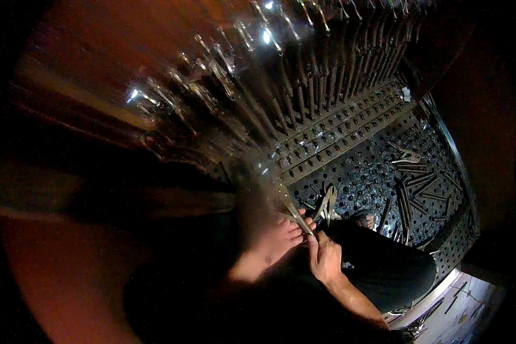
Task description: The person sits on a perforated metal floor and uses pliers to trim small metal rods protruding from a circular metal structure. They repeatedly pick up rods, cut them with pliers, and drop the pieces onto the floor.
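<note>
A slender, straight, pale metal piece (300, 220) is positioned between 4 and 5 o'clock of the view's centre, its lower end clamped by the right hand (325, 257); the partly blurred left hand (278, 238) is placed just beside it at 7 o'clock, its grip not determinable. From the piece, silvery metal pliers (329, 200) are located nearby at 2 o'clock, above a black perforated plate (458, 245). Loose dark thin rods (406, 209) are scattered toward 3 o'clock, and upright brown rods (333, 80) are arrayed at 12 o'clock.
</note>
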The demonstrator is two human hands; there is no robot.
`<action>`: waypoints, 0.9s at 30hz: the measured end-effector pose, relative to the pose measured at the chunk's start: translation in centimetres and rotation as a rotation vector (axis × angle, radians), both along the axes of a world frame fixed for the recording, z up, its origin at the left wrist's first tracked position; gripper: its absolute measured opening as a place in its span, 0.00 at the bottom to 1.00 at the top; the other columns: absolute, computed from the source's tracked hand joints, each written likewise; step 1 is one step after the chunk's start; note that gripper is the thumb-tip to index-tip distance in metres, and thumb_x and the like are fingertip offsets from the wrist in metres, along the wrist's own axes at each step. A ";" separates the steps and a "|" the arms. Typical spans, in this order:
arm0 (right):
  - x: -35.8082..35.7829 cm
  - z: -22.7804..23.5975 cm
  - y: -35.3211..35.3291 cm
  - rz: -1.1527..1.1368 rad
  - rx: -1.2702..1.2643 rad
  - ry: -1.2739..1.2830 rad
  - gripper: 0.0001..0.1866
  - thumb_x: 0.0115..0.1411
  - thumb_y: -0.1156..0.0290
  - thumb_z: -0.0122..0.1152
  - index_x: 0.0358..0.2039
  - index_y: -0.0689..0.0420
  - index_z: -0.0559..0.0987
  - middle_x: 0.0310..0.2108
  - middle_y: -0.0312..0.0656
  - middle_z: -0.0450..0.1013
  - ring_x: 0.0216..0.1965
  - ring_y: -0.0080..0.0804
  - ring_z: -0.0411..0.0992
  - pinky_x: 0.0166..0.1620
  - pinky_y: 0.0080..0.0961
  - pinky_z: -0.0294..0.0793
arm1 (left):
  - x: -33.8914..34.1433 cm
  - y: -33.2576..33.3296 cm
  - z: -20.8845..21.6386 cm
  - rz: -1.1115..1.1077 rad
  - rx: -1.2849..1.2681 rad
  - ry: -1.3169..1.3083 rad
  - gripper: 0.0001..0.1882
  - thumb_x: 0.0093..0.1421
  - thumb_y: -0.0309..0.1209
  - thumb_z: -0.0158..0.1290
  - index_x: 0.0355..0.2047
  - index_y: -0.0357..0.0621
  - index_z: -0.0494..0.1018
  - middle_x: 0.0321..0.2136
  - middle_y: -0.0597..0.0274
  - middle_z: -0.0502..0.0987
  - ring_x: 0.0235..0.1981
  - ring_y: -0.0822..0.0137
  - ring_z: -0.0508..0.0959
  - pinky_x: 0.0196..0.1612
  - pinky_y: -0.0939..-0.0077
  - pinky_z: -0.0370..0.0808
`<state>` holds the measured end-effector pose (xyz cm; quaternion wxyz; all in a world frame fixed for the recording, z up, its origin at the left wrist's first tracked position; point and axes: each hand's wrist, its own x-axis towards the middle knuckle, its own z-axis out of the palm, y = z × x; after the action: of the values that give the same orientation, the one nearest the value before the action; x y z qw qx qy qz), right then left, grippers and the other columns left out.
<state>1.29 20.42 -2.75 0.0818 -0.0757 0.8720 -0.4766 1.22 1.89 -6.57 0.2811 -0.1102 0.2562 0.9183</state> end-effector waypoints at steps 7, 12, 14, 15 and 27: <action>1.2 0.0 -0.7 -0.021 0.101 -0.050 0.15 0.72 0.65 0.47 0.30 0.62 0.71 0.20 0.59 0.72 0.24 0.63 0.72 0.27 0.53 0.68 | -0.4 0.0 2.2 -0.079 -0.354 -0.034 0.29 0.76 0.45 0.27 0.71 0.45 0.52 0.65 0.48 0.65 0.68 0.53 0.64 0.70 0.58 0.59; 1.6 -0.1 -1.2 0.054 0.045 0.050 0.13 0.71 0.65 0.48 0.35 0.61 0.73 0.23 0.58 0.72 0.26 0.63 0.73 0.29 0.52 0.70 | -1.5 0.8 -0.2 0.056 -0.378 -0.294 0.25 0.72 0.44 0.46 0.65 0.51 0.62 0.43 0.59 0.78 0.45 0.65 0.77 0.50 0.68 0.74; 2.7 -0.5 -2.5 0.167 0.057 0.055 0.11 0.69 0.65 0.50 0.37 0.60 0.73 0.26 0.57 0.73 0.27 0.61 0.74 0.29 0.51 0.72 | -0.7 0.7 1.1 0.096 -0.350 -0.360 0.20 0.69 0.49 0.51 0.51 0.51 0.69 0.34 0.63 0.78 0.38 0.66 0.77 0.43 0.67 0.74; 3.2 -0.9 -2.9 0.207 0.073 0.061 0.11 0.68 0.65 0.51 0.37 0.60 0.74 0.27 0.57 0.73 0.28 0.60 0.74 0.29 0.50 0.72 | -0.7 0.6 1.8 0.125 -0.304 -0.348 0.18 0.68 0.52 0.52 0.43 0.51 0.70 0.30 0.64 0.76 0.35 0.66 0.76 0.41 0.67 0.74; 3.6 -4.6 -3.2 0.336 0.131 -0.031 0.14 0.62 0.63 0.58 0.45 0.55 0.76 0.37 0.51 0.75 0.32 0.49 0.78 0.31 0.44 0.78 | -0.6 -1.4 1.3 0.279 -0.127 -0.313 0.28 0.67 0.61 0.47 0.35 0.47 0.69 0.26 0.67 0.69 0.31 0.66 0.71 0.43 0.66 0.71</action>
<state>4.89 17.21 -7.31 0.1786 -0.2074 0.8750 -0.3994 0.65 0.44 -5.25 0.1804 -0.3032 0.2489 0.9020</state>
